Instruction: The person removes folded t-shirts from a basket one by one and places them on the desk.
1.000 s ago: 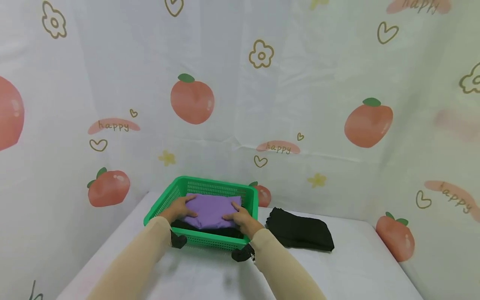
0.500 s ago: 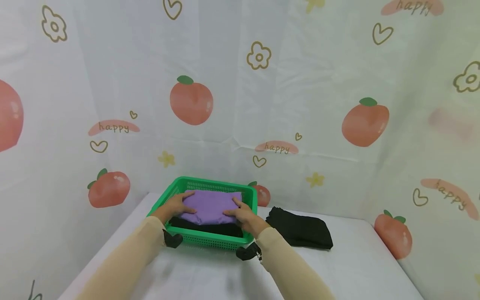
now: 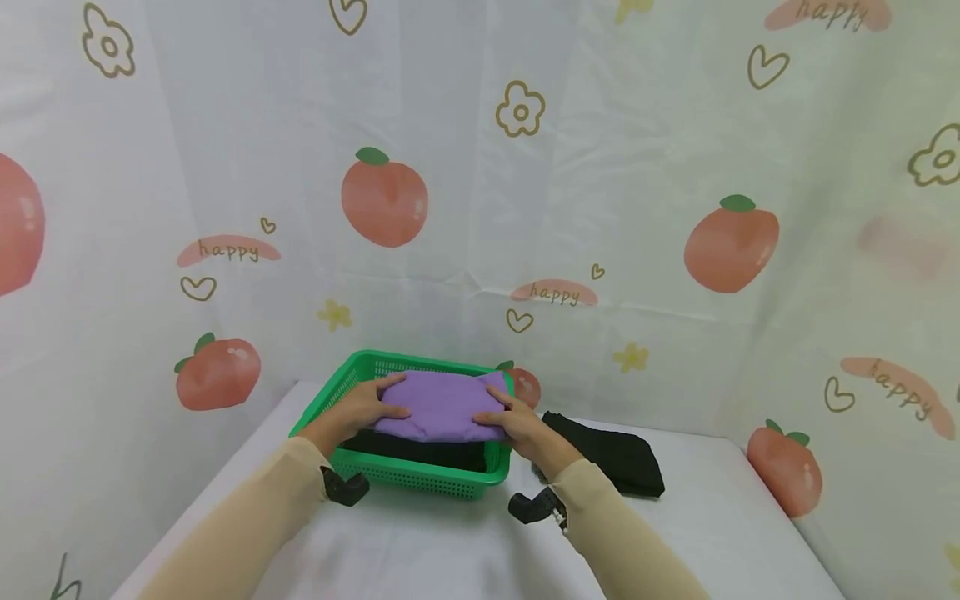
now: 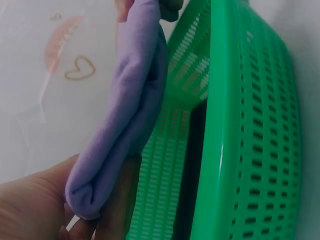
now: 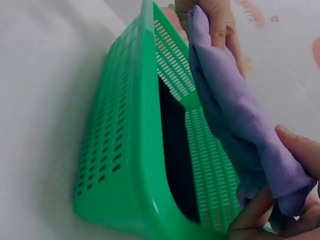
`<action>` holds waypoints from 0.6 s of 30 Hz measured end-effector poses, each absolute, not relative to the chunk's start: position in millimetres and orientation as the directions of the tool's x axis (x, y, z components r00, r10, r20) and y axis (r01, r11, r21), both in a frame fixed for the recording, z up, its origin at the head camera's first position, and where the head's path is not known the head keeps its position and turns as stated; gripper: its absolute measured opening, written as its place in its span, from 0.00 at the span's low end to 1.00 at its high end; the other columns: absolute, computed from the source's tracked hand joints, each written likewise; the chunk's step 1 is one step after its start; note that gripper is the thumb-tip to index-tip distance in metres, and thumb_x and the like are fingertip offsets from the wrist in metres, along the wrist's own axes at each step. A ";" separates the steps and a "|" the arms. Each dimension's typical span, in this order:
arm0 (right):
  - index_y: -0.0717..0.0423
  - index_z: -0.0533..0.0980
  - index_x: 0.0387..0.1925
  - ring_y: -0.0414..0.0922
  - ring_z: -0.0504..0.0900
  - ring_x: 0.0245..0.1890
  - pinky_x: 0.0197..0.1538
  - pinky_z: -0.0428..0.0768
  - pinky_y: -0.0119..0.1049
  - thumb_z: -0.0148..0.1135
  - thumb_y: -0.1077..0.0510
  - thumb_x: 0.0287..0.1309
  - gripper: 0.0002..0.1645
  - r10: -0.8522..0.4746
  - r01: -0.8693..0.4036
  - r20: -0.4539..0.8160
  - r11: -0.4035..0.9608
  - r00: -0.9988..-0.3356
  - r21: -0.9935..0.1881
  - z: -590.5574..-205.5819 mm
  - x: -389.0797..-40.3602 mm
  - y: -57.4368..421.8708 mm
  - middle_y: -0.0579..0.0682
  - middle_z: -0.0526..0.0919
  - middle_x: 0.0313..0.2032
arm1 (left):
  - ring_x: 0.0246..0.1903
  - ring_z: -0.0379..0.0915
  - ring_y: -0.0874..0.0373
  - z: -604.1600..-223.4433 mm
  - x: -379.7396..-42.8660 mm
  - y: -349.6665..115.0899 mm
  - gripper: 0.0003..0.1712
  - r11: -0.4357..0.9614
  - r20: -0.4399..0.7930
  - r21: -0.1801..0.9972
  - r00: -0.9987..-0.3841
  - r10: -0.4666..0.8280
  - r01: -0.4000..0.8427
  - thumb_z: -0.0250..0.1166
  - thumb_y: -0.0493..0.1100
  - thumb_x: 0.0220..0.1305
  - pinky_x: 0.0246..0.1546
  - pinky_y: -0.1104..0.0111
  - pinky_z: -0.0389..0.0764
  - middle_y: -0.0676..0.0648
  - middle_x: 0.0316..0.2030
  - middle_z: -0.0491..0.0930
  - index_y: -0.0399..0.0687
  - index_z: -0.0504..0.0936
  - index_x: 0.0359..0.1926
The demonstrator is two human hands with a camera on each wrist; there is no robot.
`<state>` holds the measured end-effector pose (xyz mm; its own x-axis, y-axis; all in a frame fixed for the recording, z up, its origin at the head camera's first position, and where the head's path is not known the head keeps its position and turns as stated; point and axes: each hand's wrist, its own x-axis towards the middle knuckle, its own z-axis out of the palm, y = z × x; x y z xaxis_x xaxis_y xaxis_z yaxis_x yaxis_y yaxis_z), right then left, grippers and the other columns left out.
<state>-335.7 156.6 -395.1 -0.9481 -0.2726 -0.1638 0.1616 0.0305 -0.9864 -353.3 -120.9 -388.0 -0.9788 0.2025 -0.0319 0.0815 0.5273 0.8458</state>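
Observation:
A folded purple cloth [image 3: 442, 407] is held between both hands above the green basket [image 3: 420, 481]. My left hand [image 3: 352, 414] pinches its left end, thumb on the near face and fingers behind, as the left wrist view shows. The right hand [image 3: 525, 427] grips the other end the same way. Both wrist views show the purple cloth [image 4: 125, 95] edge-on, its folded layers raised off the basket's contents. Inside the basket lies a black cloth [image 3: 420, 451], partly covered by the purple one in the head view.
To the right of the basket, a folded black cloth [image 3: 622, 458] lies on the white table [image 3: 420, 550], its left part behind the right forearm. A white curtain [image 3: 450, 183] printed with peaches hangs around the back and sides.
Both hands have lifted the purple cloth up from inside the basket and shifted it a little to the right. More of the black cloth beneath shows. The basket has stayed about where it was.

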 end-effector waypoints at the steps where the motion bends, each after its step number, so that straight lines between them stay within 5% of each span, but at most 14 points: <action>1: 0.51 0.52 0.77 0.52 0.71 0.63 0.59 0.77 0.41 0.64 0.65 0.62 0.47 -0.263 0.162 -0.164 0.031 -0.951 -0.986 -395.4 -334.6 159.6 0.67 0.47 0.75 | 0.71 0.51 0.33 -388.2 -352.6 -119.0 0.48 0.521 -0.029 0.849 -0.978 0.209 0.086 0.74 0.44 0.56 0.68 0.44 0.61 0.27 0.72 0.53 0.47 0.60 0.75; 6: 0.49 0.51 0.77 0.53 0.70 0.64 0.64 0.74 0.46 0.64 0.63 0.63 0.47 -0.253 0.140 -0.144 0.035 -0.957 -0.990 -398.6 -326.1 173.9 0.66 0.44 0.76 | 0.71 0.52 0.35 -390.4 -348.5 -108.0 0.48 0.491 -0.021 0.867 -0.976 0.219 0.091 0.75 0.44 0.56 0.68 0.45 0.61 0.29 0.72 0.55 0.49 0.62 0.74; 11: 0.49 0.51 0.77 0.56 0.65 0.68 0.60 0.76 0.39 0.64 0.63 0.63 0.47 -0.251 0.108 -0.109 0.019 -0.962 -0.994 -406.0 -312.9 189.0 0.67 0.40 0.76 | 0.71 0.54 0.36 -395.7 -341.6 -97.3 0.47 0.448 -0.006 0.888 -0.973 0.230 0.101 0.75 0.44 0.56 0.67 0.45 0.63 0.29 0.71 0.57 0.50 0.63 0.74; 18: 0.51 0.48 0.78 0.59 0.52 0.73 0.58 0.74 0.31 0.64 0.62 0.63 0.49 -0.288 0.086 -0.078 -0.015 -0.954 -0.996 -420.3 -297.8 205.1 0.67 0.36 0.76 | 0.66 0.64 0.39 -403.5 -328.3 -87.2 0.47 0.361 -0.029 0.930 -0.962 0.273 0.074 0.74 0.44 0.57 0.53 0.59 0.79 0.29 0.70 0.59 0.52 0.62 0.74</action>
